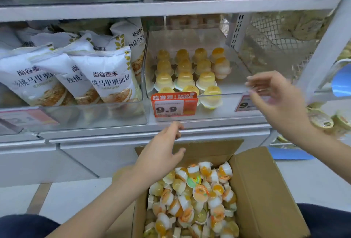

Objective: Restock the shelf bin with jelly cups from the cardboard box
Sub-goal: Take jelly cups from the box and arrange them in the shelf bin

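Both hands point(161, 154) point(275, 97) empty, jelly cups point(197, 196) loose in box point(266, 190) below.

Single head-worn wide-angle view, looking forward and down from close range. The camera faces a shop shelf straight on; the shelf bin point(190, 93) sits near frame centre, at about arm's reach. The open cardboard box point(266, 190) fills the lower centre, directly below the lens and nearest to it. Both forearms enter from the bottom corners, the left hand point(163, 152) low at centre and the right hand point(275, 97) higher at right. Straight shelf edges bow toward the borders, probably lens distortion. The upper shelf is cropped at the top edge.
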